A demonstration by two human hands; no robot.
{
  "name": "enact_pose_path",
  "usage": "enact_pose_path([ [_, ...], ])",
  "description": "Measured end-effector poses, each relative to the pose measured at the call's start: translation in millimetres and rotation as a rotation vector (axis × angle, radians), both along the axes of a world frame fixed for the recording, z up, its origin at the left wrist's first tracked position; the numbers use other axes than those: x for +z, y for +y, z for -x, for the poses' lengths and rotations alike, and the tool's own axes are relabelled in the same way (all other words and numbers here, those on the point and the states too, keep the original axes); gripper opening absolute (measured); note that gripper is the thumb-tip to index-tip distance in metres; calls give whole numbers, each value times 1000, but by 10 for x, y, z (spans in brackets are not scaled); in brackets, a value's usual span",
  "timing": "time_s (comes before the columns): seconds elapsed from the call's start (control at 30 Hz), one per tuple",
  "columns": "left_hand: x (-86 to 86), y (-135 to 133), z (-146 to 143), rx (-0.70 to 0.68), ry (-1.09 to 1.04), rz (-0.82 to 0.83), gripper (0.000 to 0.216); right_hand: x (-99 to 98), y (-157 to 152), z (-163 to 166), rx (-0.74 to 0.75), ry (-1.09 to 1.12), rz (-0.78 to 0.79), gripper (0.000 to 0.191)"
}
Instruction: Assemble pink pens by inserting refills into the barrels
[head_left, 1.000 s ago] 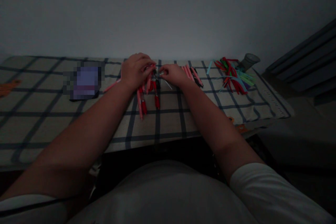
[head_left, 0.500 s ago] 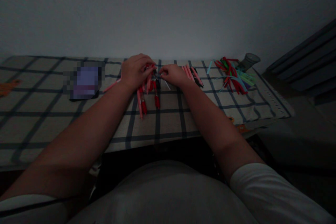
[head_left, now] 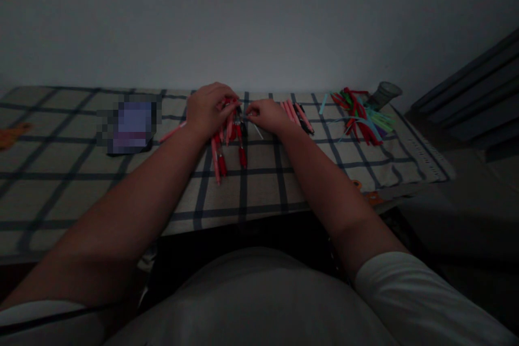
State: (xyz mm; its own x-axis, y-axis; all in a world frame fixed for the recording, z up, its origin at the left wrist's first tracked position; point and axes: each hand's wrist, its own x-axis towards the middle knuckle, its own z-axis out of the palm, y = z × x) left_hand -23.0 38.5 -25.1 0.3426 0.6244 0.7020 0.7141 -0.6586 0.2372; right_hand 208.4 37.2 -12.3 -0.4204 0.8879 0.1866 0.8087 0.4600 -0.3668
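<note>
My left hand (head_left: 207,109) lies over a cluster of pink and red pens, its fingers closed on part of it. From under that hand a pink pen (head_left: 215,161) and a red pen (head_left: 243,158) stick out toward me on the cloth. Just to the right, my right hand (head_left: 265,113) is closed in a pinch beside the cluster; what its fingertips hold is too small and dark to make out. A thin white stick (head_left: 258,131) shows below those fingers. Another group of pink and black pens (head_left: 290,111) lies right of my right wrist.
A checked cloth (head_left: 261,189) covers the table, which meets a wall at the back. Red, green and blue pipe-cleaner-like strips (head_left: 363,124) lie at the right by a tilted dark cup (head_left: 383,96). A blurred-out flat object (head_left: 133,127) and an orange item (head_left: 14,134) are left.
</note>
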Motion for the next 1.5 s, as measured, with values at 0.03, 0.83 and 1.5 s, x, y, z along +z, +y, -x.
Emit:
enact_pose_path([
  [0.03,1,-1,1,-1,-7,0,17,-3,2,-1,2,3,0,34],
  [0.83,-19,22,5,2,-19,-40,15,-10,-2,-1,0,9,4,34],
  [1.5,-33,37,27,-1,-18,-47,18,7,-18,-9,-90,-62,-33,24],
])
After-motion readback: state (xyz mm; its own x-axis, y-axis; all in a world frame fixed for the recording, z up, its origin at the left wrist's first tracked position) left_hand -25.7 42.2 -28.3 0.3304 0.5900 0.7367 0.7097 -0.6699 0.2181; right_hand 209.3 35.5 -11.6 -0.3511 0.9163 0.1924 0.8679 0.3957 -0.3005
